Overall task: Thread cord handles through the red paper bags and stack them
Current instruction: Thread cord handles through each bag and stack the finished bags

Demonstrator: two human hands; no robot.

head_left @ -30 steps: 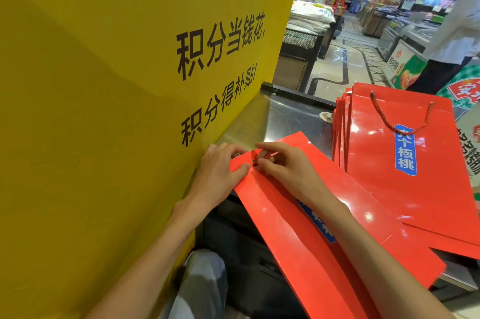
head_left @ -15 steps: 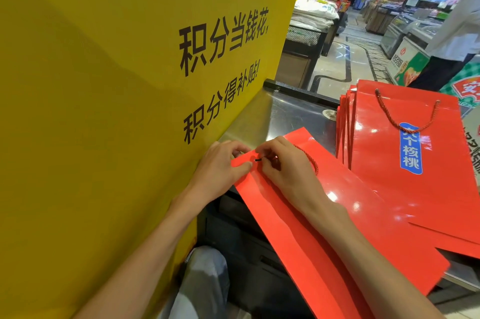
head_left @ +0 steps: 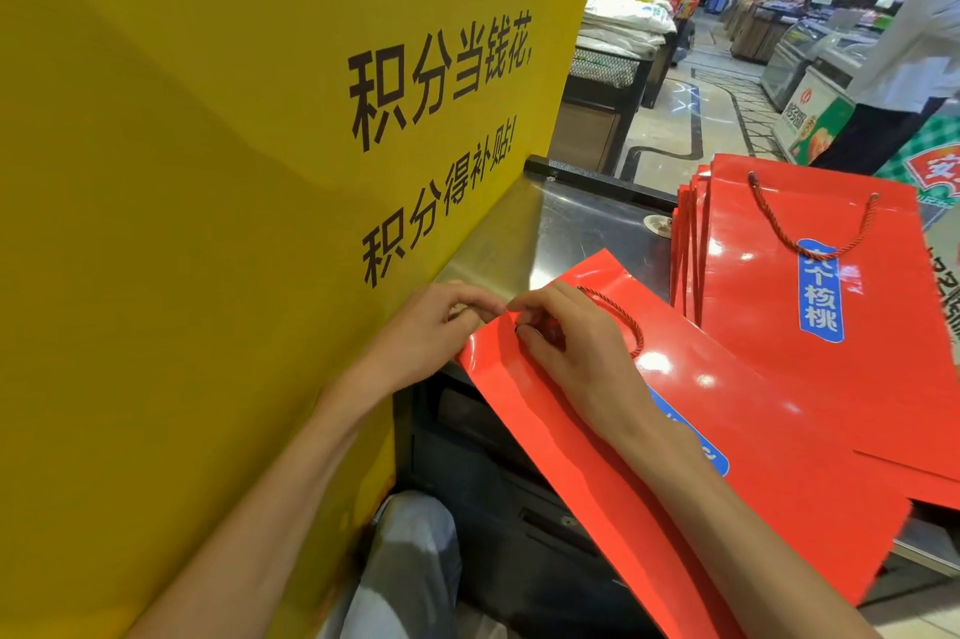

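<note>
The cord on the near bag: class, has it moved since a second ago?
Yes. The cord now loops out past the right hand across the near bag, toward the stack.

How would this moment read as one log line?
step: threading | left hand: pinches flat red paper bag | right hand: pinches red cord handle | threaded red bags stack: beside
</note>
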